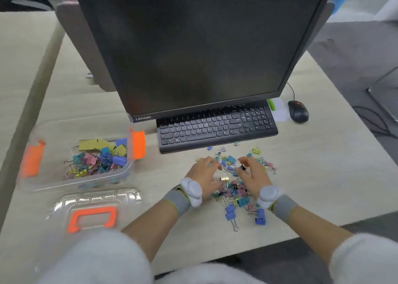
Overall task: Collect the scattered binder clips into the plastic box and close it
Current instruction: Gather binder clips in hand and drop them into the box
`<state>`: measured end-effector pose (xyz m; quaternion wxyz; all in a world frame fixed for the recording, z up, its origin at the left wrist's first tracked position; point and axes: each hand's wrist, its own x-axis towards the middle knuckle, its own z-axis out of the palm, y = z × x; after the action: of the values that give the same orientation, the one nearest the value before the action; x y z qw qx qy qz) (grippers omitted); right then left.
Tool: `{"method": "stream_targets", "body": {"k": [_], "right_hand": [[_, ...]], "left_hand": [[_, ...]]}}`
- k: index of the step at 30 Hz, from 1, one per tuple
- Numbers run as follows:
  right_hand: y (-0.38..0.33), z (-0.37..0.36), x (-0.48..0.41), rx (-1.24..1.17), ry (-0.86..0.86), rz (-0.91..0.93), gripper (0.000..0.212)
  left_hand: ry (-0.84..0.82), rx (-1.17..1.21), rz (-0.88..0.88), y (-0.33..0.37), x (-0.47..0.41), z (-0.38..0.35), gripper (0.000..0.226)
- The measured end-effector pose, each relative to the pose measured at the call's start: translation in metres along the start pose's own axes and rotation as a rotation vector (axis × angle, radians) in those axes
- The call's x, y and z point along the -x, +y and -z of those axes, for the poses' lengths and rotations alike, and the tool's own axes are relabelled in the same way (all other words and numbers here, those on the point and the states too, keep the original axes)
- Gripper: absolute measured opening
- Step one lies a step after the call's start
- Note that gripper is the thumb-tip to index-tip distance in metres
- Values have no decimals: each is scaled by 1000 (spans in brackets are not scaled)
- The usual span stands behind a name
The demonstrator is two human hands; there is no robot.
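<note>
Many small coloured binder clips (233,190) lie scattered on the desk in front of the keyboard. My left hand (204,172) and my right hand (252,172) rest on either side of the pile, fingers curved inward around the clips between them. Whether either hand grips any clip is not clear. The clear plastic box (43,182) with orange latches stands open at the left and holds several clips. Its clear lid (94,199) with an orange handle lies flat in front of the box.
A black keyboard (217,126) sits just behind the clip pile, under a dark monitor (200,46). A black mouse (298,111) and a white pad lie at the right rear. The desk's front edge runs close below my forearms.
</note>
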<state>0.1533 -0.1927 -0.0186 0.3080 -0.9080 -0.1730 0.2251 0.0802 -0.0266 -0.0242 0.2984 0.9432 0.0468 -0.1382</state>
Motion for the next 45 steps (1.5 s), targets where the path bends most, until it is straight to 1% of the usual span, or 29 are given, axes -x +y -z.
{"method": "stream_targets", "body": {"k": [3,5,7,9,13,16,21,23,25,26,28,30,33,36,39,41,42,45], "right_hand": [[30,2,19,132,17,43,47],[49,2,31,185,53,49,55],[68,-1,43,206,79,42,59],[81,-8,50,233,67,43,61],[100,-24,54,343,38,59,57],[100,-37,52,390,74,55,65],[85,-53,35,324,107,37,81],[79,-51,29,308,117,29,90],[75,-44,26,248,142,30,94],[74,-39,25,213,158,30,92],[74,-28,26,165,197,38,81],[80,-19,33,182,214,93,75],[86,-15,48,292,138,221,88],[87,-24,55,443,122,294,97],[88,-35,51,560,192,281,96],[92,-40,46,606,236,276,88],[94,-41,44,618,256,288,83],[101,-43,38,669,322,374,74]], "left_hand": [[-133,-104,-129,1,1,-31,83],[-159,-165,-200,1,2,-49,100],[-150,-236,-270,2,1,-66,106],[-131,-281,-303,0,1,-76,107],[-76,-318,-263,1,-1,-91,104],[-56,-337,-239,2,-3,-95,99],[-14,-319,-178,5,-9,-103,92],[10,-319,-150,6,-10,-103,89],[39,-300,-127,5,-10,-101,87],[49,-285,-123,4,-10,-99,86],[64,-249,-134,2,-9,-96,82],[86,-239,-158,0,-8,-91,70],[95,-264,-223,1,-10,-87,54],[63,-329,-300,4,-14,-87,52],[43,-361,-290,6,-15,-89,51],[51,-324,-265,10,-15,-88,48],[76,-321,-266,11,-15,-86,46],[221,-393,-289,11,-14,-86,41]]}}
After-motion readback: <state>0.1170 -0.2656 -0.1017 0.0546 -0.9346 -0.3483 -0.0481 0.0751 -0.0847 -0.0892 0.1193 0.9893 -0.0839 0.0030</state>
